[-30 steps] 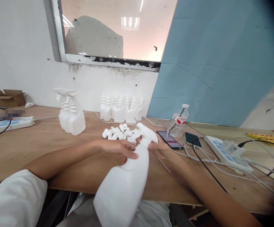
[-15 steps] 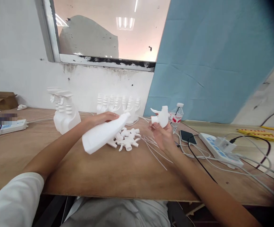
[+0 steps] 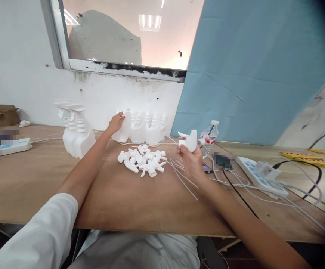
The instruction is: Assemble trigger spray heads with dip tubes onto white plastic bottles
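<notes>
One white spray head [image 3: 189, 141] is held up above the wooden surface [image 3: 117, 205] in a person's right hand [image 3: 191, 158], the grip closed around its lower part and the trigger pointing left. At the far side, beside the wall, the left hand [image 3: 117, 121] touches the upper part of a white bottle [image 3: 123, 130] at the left end of a row of upright white bottles [image 3: 156, 131]; whether that grip is clasped or loosened cannot be told. Between the arms lies a pile of loose spray heads [image 3: 143, 160], with thin white tubes [image 3: 183, 182] just beside it. Bottles fitted with sprayers [image 3: 77, 139] stand to the left, and a clear drink bottle [image 3: 210, 136] stands behind the right hand, near a power strip [image 3: 259, 178].
</notes>
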A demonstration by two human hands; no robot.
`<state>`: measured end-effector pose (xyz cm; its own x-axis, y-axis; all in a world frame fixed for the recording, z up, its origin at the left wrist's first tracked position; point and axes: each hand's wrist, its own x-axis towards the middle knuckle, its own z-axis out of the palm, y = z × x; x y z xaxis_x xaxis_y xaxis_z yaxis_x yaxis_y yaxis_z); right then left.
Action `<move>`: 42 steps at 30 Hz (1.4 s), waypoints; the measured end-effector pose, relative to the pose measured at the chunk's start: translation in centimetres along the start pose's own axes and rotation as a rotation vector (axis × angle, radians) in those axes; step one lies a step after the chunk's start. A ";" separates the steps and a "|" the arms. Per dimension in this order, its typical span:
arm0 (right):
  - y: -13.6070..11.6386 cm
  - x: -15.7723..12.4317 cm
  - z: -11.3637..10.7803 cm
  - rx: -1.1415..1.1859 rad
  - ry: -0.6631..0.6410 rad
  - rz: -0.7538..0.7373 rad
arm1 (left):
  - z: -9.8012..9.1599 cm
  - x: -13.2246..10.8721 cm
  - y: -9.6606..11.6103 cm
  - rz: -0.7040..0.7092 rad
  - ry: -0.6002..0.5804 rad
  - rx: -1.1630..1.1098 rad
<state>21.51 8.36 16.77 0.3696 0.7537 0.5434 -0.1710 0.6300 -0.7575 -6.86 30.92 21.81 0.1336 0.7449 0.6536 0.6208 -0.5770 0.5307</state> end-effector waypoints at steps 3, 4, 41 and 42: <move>0.4 -0.1 -0.1 0.004 -0.026 0.050 | 1.0 -0.1 -1.5 -0.006 0.017 -0.054; 0.5 -0.2 -0.1 0.012 -0.035 0.063 | 1.2 -0.2 -1.9 -0.006 0.024 -0.068; -0.3 -0.4 0.1 0.173 -0.321 0.360 | 1.8 -1.7 -1.6 -0.190 0.174 -0.081; -0.3 -0.4 0.2 0.149 -0.322 0.342 | 1.4 -1.5 -0.6 -0.173 0.198 -0.091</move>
<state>21.24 7.90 16.83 -0.0275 0.9269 0.3742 -0.3708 0.3382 -0.8650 -6.38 30.64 19.79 -0.1278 0.7605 0.6367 0.5477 -0.4811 0.6845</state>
